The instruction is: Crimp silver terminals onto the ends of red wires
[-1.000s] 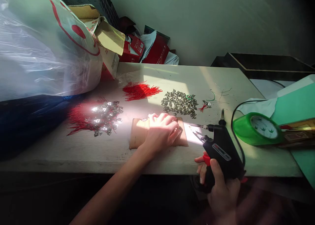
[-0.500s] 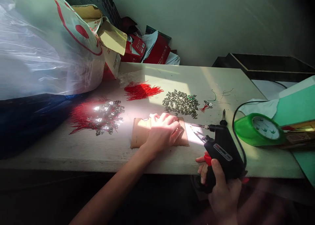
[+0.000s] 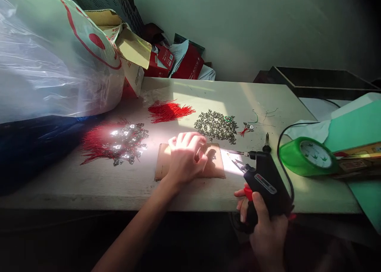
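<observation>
My left hand (image 3: 187, 155) is over a piece of brown cardboard (image 3: 162, 164), its fingers loosely bent and the thumb apart from them. A small metal piece (image 3: 212, 155) lies on the cardboard beside the thumb. My right hand (image 3: 264, 220) grips a black soldering gun (image 3: 269, 180) with a red trigger, its tip pointing left at the cardboard's right edge. Behind the cardboard sit a heap of small metal terminals (image 3: 217, 125) and a bundle of red wires (image 3: 171, 111). Red wires joined to metal pieces (image 3: 119, 141) are piled on the left.
A green tape roll (image 3: 308, 156) stands right of the soldering gun, whose black cord (image 3: 282, 161) loops between them. A large plastic bag (image 3: 59, 65) fills the left side. Open boxes (image 3: 133, 45) are at the back. Wire scraps (image 3: 263, 115) lie at back right.
My left hand has shifted left on the cardboard, uncovering more of its right part and the small metal piece there. My right hand keeps the soldering gun in much the same place.
</observation>
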The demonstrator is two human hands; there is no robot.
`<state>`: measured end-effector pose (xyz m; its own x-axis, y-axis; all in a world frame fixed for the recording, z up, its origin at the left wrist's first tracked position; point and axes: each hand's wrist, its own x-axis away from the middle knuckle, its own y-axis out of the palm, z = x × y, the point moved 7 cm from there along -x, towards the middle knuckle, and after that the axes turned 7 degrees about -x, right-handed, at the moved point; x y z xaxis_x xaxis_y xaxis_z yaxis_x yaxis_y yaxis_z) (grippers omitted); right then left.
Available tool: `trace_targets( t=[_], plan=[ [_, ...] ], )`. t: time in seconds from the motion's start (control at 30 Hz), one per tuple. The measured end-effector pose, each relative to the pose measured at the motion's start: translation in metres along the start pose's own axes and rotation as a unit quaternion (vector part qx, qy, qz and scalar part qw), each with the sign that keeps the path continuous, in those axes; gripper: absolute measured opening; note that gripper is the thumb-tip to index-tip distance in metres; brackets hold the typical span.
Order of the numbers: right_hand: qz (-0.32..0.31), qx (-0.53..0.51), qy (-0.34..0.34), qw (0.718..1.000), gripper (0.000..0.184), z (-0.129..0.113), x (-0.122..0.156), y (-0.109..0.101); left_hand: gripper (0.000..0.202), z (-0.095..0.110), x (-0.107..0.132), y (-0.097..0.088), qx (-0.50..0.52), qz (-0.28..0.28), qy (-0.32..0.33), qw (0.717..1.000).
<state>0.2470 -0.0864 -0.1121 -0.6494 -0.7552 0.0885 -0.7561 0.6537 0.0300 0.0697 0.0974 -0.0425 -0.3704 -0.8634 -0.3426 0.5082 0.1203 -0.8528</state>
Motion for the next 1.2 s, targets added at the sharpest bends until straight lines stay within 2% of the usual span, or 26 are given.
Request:
trace_targets(
  t=[0.1,0.23,0.33,0.47,0.63,0.8,1.0,1.2],
  plan=[
    [0.002,-0.015,0.005,1.000,0.042,0.003,0.002,-0.002,0.022,-0.012,-0.001,-0.008,0.048,0.048,-0.058,0.996],
    [0.001,-0.039,0.019,0.999,0.041,0.009,0.003,-0.003,0.012,-0.030,-0.001,-0.023,0.143,0.151,-0.139,0.968],
    [0.006,-0.042,0.016,0.999,0.041,0.011,0.003,-0.005,0.010,-0.037,0.000,-0.028,0.185,0.178,-0.172,0.951],
    [-0.008,-0.040,0.004,0.999,0.042,0.006,0.002,-0.003,0.010,-0.037,-0.001,-0.027,0.202,0.160,-0.180,0.949],
    [0.004,-0.065,-0.016,0.998,0.040,-0.005,0.001,0.001,0.011,-0.030,-0.001,-0.017,0.195,0.107,-0.151,0.963],
    [-0.010,-0.091,-0.016,0.996,0.037,0.001,-0.001,0.000,0.012,-0.029,0.000,-0.011,0.184,0.090,-0.142,0.968],
    [0.004,-0.109,-0.017,0.994,0.035,-0.002,-0.002,0.000,0.009,-0.027,0.000,-0.011,0.243,0.074,-0.160,0.954],
    [-0.020,-0.212,-0.053,0.976,0.034,-0.010,-0.002,0.000,0.013,-0.022,0.002,-0.006,0.295,0.042,-0.147,0.943]
  ],
)
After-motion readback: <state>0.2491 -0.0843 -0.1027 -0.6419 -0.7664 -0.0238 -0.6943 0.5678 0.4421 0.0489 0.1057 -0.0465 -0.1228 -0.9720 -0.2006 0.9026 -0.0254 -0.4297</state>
